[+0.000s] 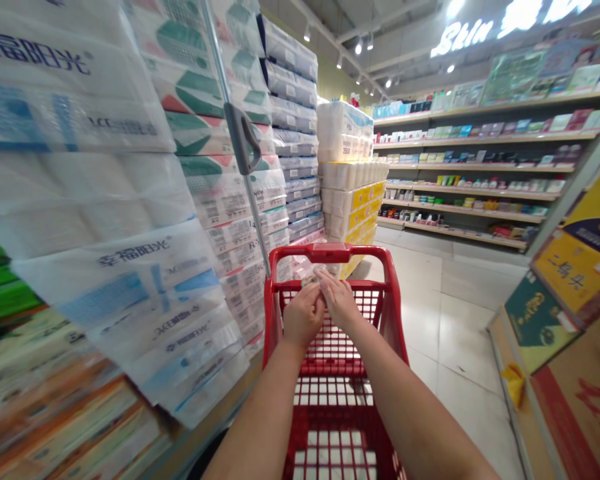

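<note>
My left hand (303, 315) and my right hand (339, 297) meet above the red shopping cart (396, 313), just behind its far crossbar. The fingers of the left hand are curled in, thumb up. Those of the right hand reach forward and press together against the left fingertips. At the fingertips shows a small, crinkled, see-through thing (310, 279) with a little green on it, too small and blurred to name. The cart's grid basket below shows pale floor through its openings. A grey metal pole with a dark handle grip (242, 139) rises at the cart's far left corner.
Tall stacks of plastic-wrapped paper rolls (130, 193) stand close on the left, with more rolls (353, 180) ahead. Printed cartons (570, 320) line the right. Beyond the tiled aisle (435, 333) are shelves (480, 167) of small boxes and bottles.
</note>
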Demonstrator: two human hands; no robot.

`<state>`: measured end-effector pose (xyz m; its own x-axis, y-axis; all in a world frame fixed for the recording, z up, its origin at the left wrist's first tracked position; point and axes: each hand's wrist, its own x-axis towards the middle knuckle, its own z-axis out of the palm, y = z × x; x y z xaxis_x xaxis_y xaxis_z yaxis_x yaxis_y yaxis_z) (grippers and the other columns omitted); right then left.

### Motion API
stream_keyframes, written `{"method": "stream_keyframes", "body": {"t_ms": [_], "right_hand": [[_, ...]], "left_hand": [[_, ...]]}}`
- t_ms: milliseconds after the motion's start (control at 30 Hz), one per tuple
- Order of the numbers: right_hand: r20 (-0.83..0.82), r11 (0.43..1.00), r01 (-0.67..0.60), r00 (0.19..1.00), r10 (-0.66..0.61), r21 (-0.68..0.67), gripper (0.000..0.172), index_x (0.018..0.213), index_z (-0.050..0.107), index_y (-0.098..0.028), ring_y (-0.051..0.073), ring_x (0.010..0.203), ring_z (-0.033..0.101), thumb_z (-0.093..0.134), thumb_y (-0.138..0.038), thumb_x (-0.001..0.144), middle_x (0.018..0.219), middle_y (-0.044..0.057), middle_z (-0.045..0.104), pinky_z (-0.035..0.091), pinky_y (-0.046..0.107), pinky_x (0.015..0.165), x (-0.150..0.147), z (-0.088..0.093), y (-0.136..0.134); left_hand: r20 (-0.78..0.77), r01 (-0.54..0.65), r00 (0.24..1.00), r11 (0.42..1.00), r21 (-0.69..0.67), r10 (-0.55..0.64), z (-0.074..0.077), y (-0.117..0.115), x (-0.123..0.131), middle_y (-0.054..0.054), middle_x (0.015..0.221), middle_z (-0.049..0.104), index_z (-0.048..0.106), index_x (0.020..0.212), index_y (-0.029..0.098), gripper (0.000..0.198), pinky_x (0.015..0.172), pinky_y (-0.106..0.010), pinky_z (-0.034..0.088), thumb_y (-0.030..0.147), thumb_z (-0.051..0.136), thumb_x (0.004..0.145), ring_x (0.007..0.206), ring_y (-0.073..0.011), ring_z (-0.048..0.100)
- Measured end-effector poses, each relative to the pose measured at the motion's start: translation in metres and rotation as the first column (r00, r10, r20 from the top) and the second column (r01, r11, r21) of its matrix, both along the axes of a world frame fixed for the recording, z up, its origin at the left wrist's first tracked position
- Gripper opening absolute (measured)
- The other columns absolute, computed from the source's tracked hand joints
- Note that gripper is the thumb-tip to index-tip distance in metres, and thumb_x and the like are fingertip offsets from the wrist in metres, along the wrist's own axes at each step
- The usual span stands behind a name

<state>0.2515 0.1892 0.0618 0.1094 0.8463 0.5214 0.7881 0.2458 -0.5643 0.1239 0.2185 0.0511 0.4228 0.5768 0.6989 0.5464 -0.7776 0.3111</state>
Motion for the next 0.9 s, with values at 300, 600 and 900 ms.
{"method": "stream_keyframes", "body": {"t_ms": [300, 600, 900], "right_hand": [[0.119, 0.975, 0.195, 0.971, -0.207, 0.106, 0.039, 0.128, 0.057, -0.021, 0.019, 0.130, 0.044, 0.041, -0.017, 0.092, 0.141, 0.008, 0.051, 0.029, 0.038, 0.109, 0.003, -0.010, 0.003], [0.336, 0.976, 0.202, 0.917, -0.216, 0.076, 0.032, 0.125, 0.058, -0.036, 0.024, 0.128, 0.042, 0.048, -0.033, 0.095, 0.141, 0.001, 0.051, 0.018, 0.053, 0.109, 0.003, -0.001, -0.005], [0.280, 0.971, 0.238, 0.931, -0.235, 0.021, 0.031, 0.115, 0.066, -0.021, 0.022, 0.115, 0.053, 0.047, -0.018, 0.090, 0.126, 0.009, 0.061, 0.037, 0.034, 0.098, 0.033, 0.006, -0.007]], "left_hand": [[-0.352, -0.277, 0.898, 0.961, 0.016, 0.265, 0.004, -0.007, 0.005, -0.003, 0.149, 0.044, 0.051, 0.138, 0.026, 0.059, 0.113, -0.053, 0.026, 0.011, 0.046, 0.081, 0.146, -0.0309, 0.018], [-0.317, -0.417, 0.863, 0.909, -0.007, 0.393, -0.005, 0.001, 0.002, -0.008, 0.148, 0.045, 0.045, 0.142, 0.015, 0.055, 0.113, -0.050, 0.027, 0.018, 0.040, 0.087, 0.140, -0.0308, 0.031], [-0.315, -0.402, 0.867, 0.915, 0.015, 0.386, -0.006, 0.001, 0.003, -0.007, 0.148, 0.045, 0.044, 0.142, 0.020, 0.056, 0.115, -0.053, 0.022, 0.021, 0.044, 0.086, 0.141, -0.0298, 0.028]]}}
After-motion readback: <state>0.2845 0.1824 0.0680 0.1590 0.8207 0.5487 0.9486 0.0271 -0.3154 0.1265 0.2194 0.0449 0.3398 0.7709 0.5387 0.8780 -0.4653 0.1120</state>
